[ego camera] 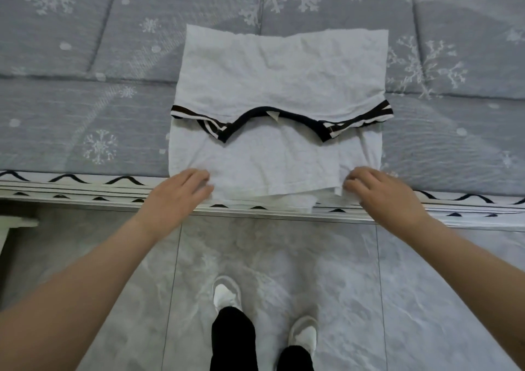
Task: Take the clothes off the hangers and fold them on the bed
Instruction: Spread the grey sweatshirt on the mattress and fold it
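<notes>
A white shirt [278, 69] with a black neckline and black-and-white striped sleeve trim lies flat on the grey bed [85, 114], partly folded into a rectangle. Its near edge hangs slightly over the bed's front edge. My left hand [181, 188] rests on the shirt's near left corner, fingers curled over the cloth. My right hand [377, 188] is at the near right corner, its fingertips bent onto the cloth edge. No hanger is in view.
The bed's cover is grey with white snowflakes, and a zigzag-patterned trim [85, 183] runs along its front edge. Below is a marbled tile floor [284, 257] with my two feet in white shoes [227, 294].
</notes>
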Action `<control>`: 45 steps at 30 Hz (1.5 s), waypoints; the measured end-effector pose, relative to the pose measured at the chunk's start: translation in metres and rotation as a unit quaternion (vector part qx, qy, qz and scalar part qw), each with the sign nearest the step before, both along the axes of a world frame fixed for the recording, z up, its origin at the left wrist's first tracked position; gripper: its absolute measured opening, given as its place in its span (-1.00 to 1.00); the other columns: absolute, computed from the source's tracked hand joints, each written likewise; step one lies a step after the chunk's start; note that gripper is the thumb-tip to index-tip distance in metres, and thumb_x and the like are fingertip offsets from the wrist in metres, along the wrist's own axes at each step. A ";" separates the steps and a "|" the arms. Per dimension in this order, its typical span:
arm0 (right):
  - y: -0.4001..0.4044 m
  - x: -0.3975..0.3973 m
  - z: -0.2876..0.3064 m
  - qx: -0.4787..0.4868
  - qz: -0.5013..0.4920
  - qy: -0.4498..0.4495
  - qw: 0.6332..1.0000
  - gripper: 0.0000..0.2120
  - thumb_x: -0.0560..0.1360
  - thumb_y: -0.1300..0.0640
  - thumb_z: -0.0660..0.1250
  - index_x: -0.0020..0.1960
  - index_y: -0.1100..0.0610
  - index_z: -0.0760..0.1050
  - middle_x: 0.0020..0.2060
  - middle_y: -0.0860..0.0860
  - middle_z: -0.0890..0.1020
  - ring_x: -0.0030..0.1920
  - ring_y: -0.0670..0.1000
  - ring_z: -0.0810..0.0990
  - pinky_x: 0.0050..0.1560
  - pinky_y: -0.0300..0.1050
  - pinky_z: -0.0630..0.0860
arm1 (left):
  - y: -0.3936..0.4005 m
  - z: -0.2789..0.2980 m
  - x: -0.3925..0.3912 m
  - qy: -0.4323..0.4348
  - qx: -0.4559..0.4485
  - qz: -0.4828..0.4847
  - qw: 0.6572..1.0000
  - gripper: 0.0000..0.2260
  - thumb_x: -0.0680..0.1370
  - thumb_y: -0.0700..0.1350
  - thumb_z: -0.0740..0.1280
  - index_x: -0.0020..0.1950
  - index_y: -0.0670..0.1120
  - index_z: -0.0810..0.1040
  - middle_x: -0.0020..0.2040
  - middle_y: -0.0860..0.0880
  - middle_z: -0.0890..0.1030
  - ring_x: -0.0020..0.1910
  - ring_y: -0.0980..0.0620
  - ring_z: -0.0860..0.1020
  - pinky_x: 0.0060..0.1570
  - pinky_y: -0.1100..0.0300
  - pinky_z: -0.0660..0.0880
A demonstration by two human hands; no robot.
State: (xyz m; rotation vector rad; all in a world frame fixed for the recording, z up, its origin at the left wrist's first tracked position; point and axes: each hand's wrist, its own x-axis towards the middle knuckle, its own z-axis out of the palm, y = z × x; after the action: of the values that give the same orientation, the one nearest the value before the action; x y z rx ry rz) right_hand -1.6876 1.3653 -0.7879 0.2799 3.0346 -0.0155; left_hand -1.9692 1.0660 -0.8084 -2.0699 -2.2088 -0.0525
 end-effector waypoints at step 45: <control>0.180 -0.138 0.069 -0.242 -0.559 0.282 0.741 -0.71 0.64 0.11 0.04 0.08 0.30 0.42 -0.08 0.05 0.41 -0.06 0.02 0.37 -0.08 -0.11 0.27 | 0.197 0.081 -0.206 -0.400 0.162 0.509 0.745 -0.86 0.61 -0.14 0.12 -0.03 -0.12 0.45 -0.09 -0.09 0.48 -0.08 0.00 0.41 -0.10 0.19 0.27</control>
State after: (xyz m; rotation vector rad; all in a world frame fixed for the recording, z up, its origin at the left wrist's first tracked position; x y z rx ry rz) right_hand -1.8258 1.5457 -0.7185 2.2567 2.5785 -1.0959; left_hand -2.1754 1.2629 -0.7269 -0.4165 -3.1220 -1.2861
